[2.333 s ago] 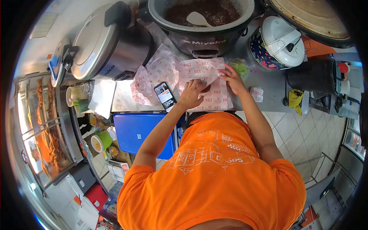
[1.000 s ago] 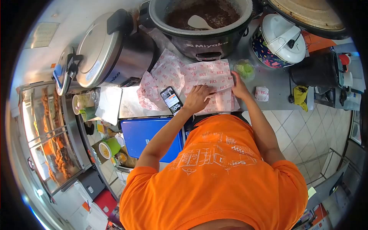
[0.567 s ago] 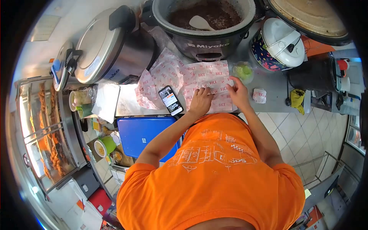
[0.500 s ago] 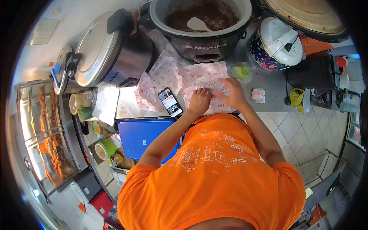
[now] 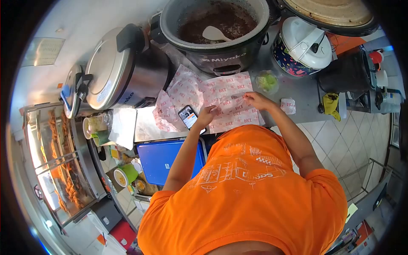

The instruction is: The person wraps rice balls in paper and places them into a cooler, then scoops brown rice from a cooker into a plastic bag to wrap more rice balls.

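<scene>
A sheet of white wrapping paper (image 5: 227, 87) printed with red "RICE" lettering lies on the metal counter in front of me. My left hand (image 5: 207, 116) pinches the paper near its left side, fingers closed. My right hand (image 5: 259, 101) pinches the same sheet further right, with fingertips together. More crumpled printed paper (image 5: 180, 91) spreads to the left. A lit phone (image 5: 187, 115) lies on it, just left of my left hand. To the right of my right hand is a small wrapped packet (image 5: 288, 106), and a clear cup with green contents (image 5: 267, 81) stands behind.
Behind the paper stands an open Miyako cooker (image 5: 216, 57) with a white paddle (image 5: 214, 33) inside. A closed cooker (image 5: 112, 68) stands left, a patterned pot (image 5: 293, 55) right. A blue lid (image 5: 170, 159) sits below the counter edge. A yellow cloth (image 5: 331, 105) hangs at the right.
My hands have moved apart: the left shifted left and the right drew away from the middle of the paper and closed its fingertips. The whole view has shifted slightly.
</scene>
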Available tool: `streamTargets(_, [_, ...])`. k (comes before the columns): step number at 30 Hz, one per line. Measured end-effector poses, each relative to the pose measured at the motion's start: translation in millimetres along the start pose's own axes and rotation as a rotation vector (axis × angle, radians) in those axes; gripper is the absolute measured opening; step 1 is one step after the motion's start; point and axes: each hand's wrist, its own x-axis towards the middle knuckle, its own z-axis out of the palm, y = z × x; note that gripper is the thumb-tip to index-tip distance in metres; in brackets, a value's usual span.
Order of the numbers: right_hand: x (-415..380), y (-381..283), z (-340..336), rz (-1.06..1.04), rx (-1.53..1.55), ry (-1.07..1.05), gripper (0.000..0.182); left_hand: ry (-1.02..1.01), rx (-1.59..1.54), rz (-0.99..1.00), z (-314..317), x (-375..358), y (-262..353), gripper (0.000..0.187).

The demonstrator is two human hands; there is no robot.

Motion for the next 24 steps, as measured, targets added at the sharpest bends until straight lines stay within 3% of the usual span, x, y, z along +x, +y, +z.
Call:
streamTargets(1, [4.8,2.7,4.7,-0.003,-0.001,-0.002,0.022,0.012,-0.231,-0.06,-0.2,3.7,-6.2,0.054])
streamTargets(5, [8.4,-11.0,22.1,0.009,-0.248,0.286,0.025,0.132,-0.268,-0.086,18.2,14.1,-3.4,0.043])
streamTargets(7, [4.4,-20.6,32.9,0.036,-0.354,0.363,0.025,0.318,0.061,0.014,29.6,12.2,12.4,0.024])
streamTargets(8, [2.9,-23.7,38.3,0.037,-0.447,0.454,0.022,0.325,0.059,0.012,37.7,13.7,13.6,0.024])
streamTargets(10, [2.2,-22.0,45.2,0.035,-0.538,0.538,0.019,0.663,0.347,0.301,52.3,14.5,11.6,0.011])
streamTargets(12, [-1.8,-15.9,50.0,-0.25,-0.575,0.549,0.018,0.61,0.395,0.302,57.4,11.9,11.3,0.01])
streamTargets(15, [-8.1,-16.4,47.3,-0.416,-0.807,0.511,0.021,0.554,0.466,0.347,57.8,2.4,18.3,0.011])
streamTargets(19, [-24.1,-32.6,37.5,-0.389,-0.814,0.47,0.026,0.507,0.68,0.469,45.9,-25.3,37.1,0.024])
streamTargets(22, [-37.4,-38.2,34.9,-0.514,-0.821,0.46,0.027,0.516,0.82,0.58,44.5,-29.8,42.5,0.028])
streamTargets(24, [-38.8,-34.3,33.4,-0.482,-0.905,0.309,0.031,0.485,0.865,0.574,41.1,-21.4,35.6,0.028])
